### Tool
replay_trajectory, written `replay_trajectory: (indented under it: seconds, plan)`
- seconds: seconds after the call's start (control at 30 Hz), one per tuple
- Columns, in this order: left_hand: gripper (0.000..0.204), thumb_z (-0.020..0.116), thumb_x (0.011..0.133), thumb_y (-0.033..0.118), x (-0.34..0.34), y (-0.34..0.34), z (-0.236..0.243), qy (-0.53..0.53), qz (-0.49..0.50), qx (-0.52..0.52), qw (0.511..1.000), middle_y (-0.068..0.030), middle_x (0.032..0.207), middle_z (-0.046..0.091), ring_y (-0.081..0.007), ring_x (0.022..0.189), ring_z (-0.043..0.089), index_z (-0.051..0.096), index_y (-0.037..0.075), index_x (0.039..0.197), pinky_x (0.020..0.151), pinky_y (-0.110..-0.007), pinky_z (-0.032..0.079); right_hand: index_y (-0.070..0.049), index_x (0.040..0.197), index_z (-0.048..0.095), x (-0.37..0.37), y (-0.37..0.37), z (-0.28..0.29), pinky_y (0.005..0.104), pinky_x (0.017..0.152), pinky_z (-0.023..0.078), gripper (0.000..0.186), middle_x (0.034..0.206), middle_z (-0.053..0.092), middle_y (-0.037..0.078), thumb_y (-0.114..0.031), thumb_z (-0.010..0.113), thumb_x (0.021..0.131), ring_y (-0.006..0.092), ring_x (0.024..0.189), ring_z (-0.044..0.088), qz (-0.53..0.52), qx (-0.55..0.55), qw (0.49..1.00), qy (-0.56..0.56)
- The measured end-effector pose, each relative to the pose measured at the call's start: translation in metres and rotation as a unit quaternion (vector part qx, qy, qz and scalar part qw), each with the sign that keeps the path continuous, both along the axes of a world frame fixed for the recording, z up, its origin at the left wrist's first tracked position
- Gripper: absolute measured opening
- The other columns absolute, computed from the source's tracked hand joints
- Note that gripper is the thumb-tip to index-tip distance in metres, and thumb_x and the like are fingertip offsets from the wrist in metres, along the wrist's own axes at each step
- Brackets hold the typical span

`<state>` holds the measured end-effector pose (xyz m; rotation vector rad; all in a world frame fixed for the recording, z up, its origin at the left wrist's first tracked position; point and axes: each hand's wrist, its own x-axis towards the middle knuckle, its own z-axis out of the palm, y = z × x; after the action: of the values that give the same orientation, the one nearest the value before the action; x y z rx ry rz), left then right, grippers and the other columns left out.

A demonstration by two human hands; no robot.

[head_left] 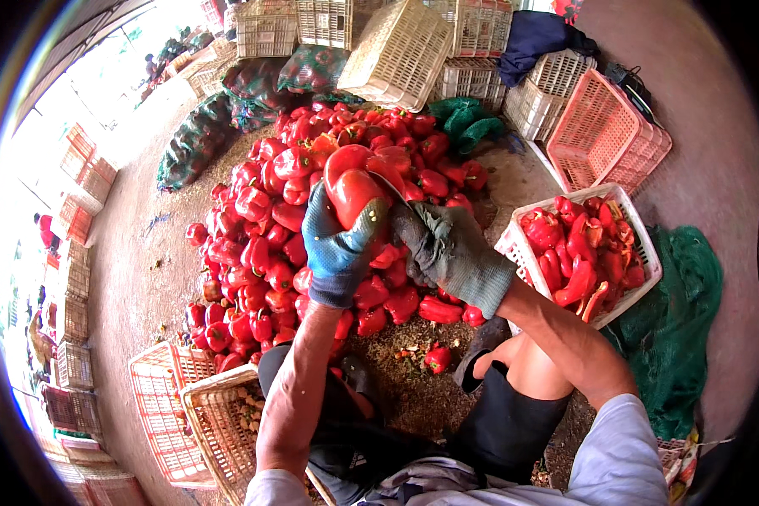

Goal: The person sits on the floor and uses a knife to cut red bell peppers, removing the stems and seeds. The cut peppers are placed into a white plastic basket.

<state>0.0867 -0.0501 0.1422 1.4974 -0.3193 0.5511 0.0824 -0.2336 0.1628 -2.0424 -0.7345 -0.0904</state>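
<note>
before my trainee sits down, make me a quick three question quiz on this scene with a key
1. Short answer: what does the left hand hold above the pile of peppers?
2. True or false: the white crate of red pieces and peppers stands on the person's right.
3. Multiple choice: what colour is the mesh beside that crate?
A) blue
B) green
C) yellow

Key:
1. A red pepper
2. True
3. B
</note>
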Motion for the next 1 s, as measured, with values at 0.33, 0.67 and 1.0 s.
replay_trajectory:
  seconds: [0.33,0.67,1.0]
  plan:
    - [0.021,0.065,0.099,0.025,0.04,0.022,-0.034,0.101,0.116,-0.171,0.973,-0.0006,0.081,0.067,-0.0121,0.077,0.064,0.072,0.005,0.102,0.071,-0.028,0.054,-0.006,0.091,0.063,-0.005,0.02,-0.049,0.0322,0.048,0.049,0.048,0.063,0.061,0.004,-0.051,0.051,0.106,0.0139,0.05,0.06,0.012,0.041,0.973,0.228]
    - [0.029,0.075,0.09,0.018,0.025,0.111,-0.127,0.18,0.234,-0.008,0.955,-0.0063,0.103,0.073,-0.0173,0.089,0.066,0.072,-0.004,0.109,0.085,-0.033,0.053,-0.006,0.104,0.064,0.042,-0.066,-0.046,0.026,0.047,0.049,0.055,0.073,0.066,0.006,-0.06,0.055,0.1,0.0119,0.052,0.06,-0.071,0.125,0.94,0.311]
    - [0.04,0.075,0.074,0.035,-0.187,-0.031,-0.374,0.505,-0.278,0.571,0.585,-0.0211,0.102,0.074,-0.0385,0.101,0.072,0.077,0.011,0.105,0.087,-0.047,0.057,0.005,0.103,0.064,0.025,-0.041,-0.024,0.026,0.048,0.056,0.061,0.076,0.071,0.014,-0.057,0.06,0.1,0.0174,0.055,0.068,-0.127,-0.012,0.965,0.228]
